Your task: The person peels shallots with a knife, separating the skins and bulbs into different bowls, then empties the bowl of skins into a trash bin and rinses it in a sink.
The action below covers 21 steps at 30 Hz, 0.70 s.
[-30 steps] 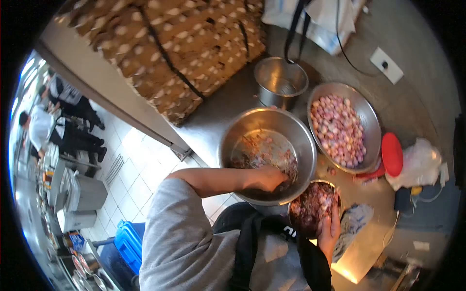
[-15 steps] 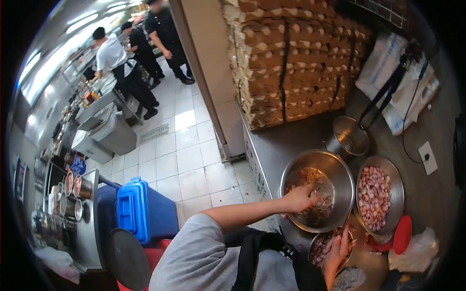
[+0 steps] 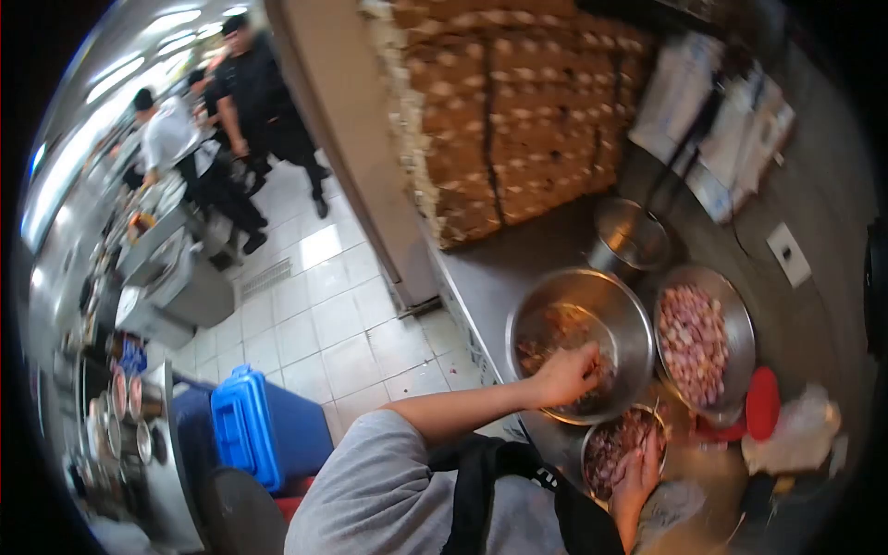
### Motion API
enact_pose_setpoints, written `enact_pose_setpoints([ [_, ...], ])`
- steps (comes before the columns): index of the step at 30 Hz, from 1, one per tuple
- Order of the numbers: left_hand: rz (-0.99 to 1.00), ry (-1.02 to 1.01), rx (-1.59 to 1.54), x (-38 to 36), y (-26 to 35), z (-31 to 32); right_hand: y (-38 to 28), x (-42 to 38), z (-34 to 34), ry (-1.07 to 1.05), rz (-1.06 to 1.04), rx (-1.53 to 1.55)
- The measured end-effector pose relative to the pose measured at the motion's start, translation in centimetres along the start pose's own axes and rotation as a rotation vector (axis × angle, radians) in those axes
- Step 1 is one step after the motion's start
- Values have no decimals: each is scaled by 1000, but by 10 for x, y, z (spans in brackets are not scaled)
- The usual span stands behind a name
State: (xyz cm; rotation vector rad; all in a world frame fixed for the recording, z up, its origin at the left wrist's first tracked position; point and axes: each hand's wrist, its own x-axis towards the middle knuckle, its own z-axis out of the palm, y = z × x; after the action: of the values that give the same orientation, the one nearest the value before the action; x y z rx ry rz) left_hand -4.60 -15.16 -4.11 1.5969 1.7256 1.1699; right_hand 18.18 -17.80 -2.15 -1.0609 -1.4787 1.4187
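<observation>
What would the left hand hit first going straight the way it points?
The left hand would probably meet the big bowl, at its wall on the picture's right; depth is hard to judge, so the hand might clear the rim.

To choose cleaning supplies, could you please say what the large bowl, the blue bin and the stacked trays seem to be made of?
Large bowl: likely polished stainless steel, given its grey sheen and bright rim. Blue bin: probably smooth plastic, from its even colour and moulded-looking lid. Stacked trays: perhaps matte cardboard or pulp, brown and bumpy, though blurred.
</observation>
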Motion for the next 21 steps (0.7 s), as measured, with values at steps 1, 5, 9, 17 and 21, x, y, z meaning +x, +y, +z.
enact_pose_setpoints([
  [1, 11, -15, -24, 3, 8, 2, -1, -6, -3, 21, 25, 39],
  [5, -59, -209, -326, 11, 21, 30, 7, -27, -16, 108, 51, 84],
  [9, -407, -435, -904, 8, 75, 53, 7, -48, -27, 137, 87, 158],
  [17, -703, -791, -1276, -5, 88, 94, 23, -69, -35, 209, -53, -32],
  [21, -646, -732, -1244, -12, 99, 98, 22, -77, -36, 227, -7, -96],
])
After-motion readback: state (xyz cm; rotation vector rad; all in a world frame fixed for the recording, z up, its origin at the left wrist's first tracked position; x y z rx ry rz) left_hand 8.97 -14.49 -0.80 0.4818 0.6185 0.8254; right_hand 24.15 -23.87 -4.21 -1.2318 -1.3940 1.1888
